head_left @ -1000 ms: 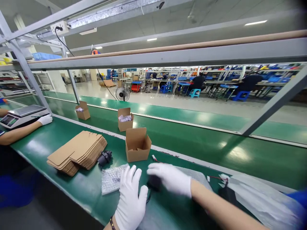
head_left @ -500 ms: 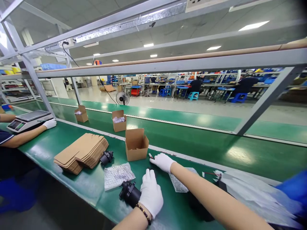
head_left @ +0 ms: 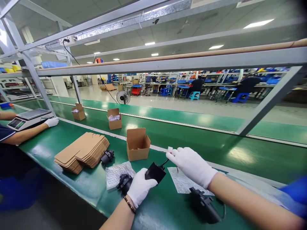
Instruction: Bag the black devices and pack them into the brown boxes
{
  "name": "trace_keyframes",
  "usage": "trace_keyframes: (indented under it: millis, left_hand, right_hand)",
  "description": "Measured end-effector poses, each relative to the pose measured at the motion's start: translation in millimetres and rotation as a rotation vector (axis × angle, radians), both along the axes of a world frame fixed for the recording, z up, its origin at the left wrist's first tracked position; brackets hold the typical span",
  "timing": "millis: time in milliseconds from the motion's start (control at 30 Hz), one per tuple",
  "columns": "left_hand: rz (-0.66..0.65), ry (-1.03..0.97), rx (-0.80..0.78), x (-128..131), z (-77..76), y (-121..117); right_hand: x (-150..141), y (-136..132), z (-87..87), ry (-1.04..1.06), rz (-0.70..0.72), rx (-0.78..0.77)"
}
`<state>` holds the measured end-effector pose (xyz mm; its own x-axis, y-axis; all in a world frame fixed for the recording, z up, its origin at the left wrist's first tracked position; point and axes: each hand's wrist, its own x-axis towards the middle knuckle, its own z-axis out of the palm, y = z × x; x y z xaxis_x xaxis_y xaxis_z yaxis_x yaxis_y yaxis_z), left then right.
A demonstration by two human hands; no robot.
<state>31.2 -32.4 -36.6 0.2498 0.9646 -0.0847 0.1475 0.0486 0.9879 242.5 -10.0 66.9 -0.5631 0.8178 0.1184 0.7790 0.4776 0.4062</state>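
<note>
My left hand (head_left: 140,188), in a white glove, is closed around a black motor-like part (head_left: 154,172) held just above the green bench. From that part a thin wire runs up to a small white connector (head_left: 170,149), and my gloved right hand (head_left: 190,164) pinches it. An open cardboard box (head_left: 137,144) stands just behind my hands. One bubble-wrap bag (head_left: 116,172) lies to the left of my left hand, and another bubble-wrap bag (head_left: 184,183) lies under my right wrist.
A stack of flat cardboard blanks (head_left: 81,152) lies at left with a black part (head_left: 107,157) beside it. Another black part (head_left: 203,204) lies under my right forearm. Two filled boxes (head_left: 114,118) ride the conveyor. A co-worker's gloved hand (head_left: 51,121) rests by a scale (head_left: 26,116).
My left hand has lifted the black part off the bench. My right hand has moved up and taken hold of its wire connector. The boxes on the conveyor have shifted left.
</note>
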Motion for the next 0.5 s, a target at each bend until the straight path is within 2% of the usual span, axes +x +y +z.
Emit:
trace_keyframes:
  millis: [67,133,200,267,400,500]
  left_hand:
    - [-0.010,-0.115,-0.017,-3,4.5,-4]
    - [-0.017,-0.219,-0.049,-3,6.2,-8]
    - [-0.026,-0.314,-0.082,-2,5.7,-12]
    - [-0.048,-0.397,-0.121,-1,4.4,-15]
    - [-0.116,-0.463,-0.193,-4,2.8,-18]
    - [-0.202,-0.415,-0.195,-8,0.7,-21]
  right_hand:
    - [8,-6,-9.8,0.127,-0.105,-0.101]
    - [11,-12,-25.4,0.381,-0.191,-0.303]
    - [7,-19,-43.8,0.694,-0.217,-0.532]
    - [-4,-27,-62.3,0.952,-0.196,-0.650]
    - [-33,-39,-91.4,1.262,-0.212,-0.558]
    - [-48,-43,-103.5,1.315,-0.220,-0.456]
